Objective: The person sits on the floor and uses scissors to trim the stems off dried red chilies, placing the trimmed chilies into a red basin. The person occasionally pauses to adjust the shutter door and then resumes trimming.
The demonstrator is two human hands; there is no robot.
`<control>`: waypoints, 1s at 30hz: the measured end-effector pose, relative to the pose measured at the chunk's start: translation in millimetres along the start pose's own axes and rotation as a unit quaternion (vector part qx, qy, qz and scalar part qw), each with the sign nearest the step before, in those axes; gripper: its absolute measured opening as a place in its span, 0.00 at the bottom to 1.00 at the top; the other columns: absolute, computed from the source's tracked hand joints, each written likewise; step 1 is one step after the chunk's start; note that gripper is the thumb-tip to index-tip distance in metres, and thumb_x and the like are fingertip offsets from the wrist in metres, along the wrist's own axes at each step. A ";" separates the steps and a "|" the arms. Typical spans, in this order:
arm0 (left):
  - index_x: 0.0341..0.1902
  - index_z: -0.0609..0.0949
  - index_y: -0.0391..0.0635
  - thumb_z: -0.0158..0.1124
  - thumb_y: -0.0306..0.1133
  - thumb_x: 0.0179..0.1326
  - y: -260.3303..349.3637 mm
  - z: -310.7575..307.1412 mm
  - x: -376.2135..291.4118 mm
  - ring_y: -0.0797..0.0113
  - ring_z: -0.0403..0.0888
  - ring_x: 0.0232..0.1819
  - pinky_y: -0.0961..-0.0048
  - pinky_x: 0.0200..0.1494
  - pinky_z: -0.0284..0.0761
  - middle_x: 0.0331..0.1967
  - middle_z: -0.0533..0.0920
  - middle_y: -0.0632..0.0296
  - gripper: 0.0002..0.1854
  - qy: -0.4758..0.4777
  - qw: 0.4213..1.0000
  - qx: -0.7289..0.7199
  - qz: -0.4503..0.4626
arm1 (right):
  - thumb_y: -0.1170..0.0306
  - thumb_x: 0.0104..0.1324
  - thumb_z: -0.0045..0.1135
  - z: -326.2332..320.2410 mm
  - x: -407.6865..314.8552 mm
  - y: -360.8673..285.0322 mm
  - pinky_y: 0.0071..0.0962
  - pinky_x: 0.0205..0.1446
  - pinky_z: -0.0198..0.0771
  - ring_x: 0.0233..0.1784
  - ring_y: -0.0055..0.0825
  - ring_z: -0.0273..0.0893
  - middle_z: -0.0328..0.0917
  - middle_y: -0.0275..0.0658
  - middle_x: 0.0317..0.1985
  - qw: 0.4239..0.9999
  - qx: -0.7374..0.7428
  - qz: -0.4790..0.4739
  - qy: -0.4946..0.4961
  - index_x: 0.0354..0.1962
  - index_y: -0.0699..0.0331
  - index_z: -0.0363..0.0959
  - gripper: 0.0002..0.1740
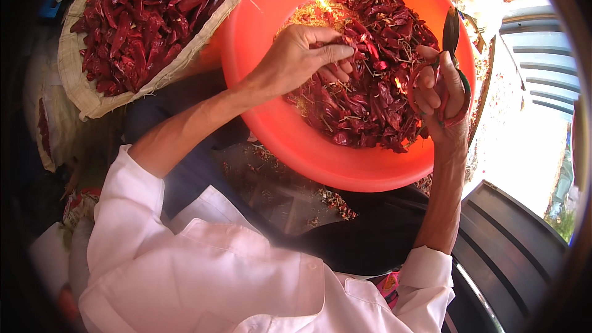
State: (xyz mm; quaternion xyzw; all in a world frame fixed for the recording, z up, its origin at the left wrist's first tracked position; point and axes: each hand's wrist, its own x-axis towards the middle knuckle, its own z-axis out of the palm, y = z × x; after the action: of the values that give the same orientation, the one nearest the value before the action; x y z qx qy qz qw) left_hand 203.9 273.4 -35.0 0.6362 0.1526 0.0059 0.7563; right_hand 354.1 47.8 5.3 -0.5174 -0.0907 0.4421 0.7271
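A large red-orange plastic basin (323, 171) holds dried red chillies (370, 115), many with pale stems, and a patch of yellow seeds (314, 16) at its far left. Over the middle of the basin, my left hand (319, 55) pinches a dried red chilli between thumb and fingers; part of it is hidden by the fingers. At the basin's right side my right hand (441, 88) holds scissors (451, 32), their handles wrapped in red and green and their dark blades pointing away from me. The blades look closed or nearly so.
An open woven sack (76, 88) full of stemless-looking red chillies (134, 32) stands at the upper left, close to the basin. Chilli scraps and seeds (340, 203) lie on the floor below the basin. Dark slatted panels (499, 231) are at the lower right.
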 end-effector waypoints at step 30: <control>0.61 0.83 0.43 0.57 0.36 0.76 9.8 -26.2 15.0 0.79 0.76 0.28 0.84 0.29 0.72 0.28 0.76 0.69 0.17 -0.038 0.992 0.104 0.056 | 0.56 0.66 0.67 -26.6 8.4 34.0 0.23 0.23 0.62 0.17 0.17 0.68 0.72 0.31 0.16 0.876 -0.447 0.178 -0.018 0.34 0.67 0.85 0.19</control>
State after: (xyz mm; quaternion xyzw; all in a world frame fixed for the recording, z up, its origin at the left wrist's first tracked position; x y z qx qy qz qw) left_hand 213.8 303.6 -32.7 0.7186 0.0880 0.0086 0.6898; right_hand 356.1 38.7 -37.7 -0.7868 -0.1979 0.4854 0.3257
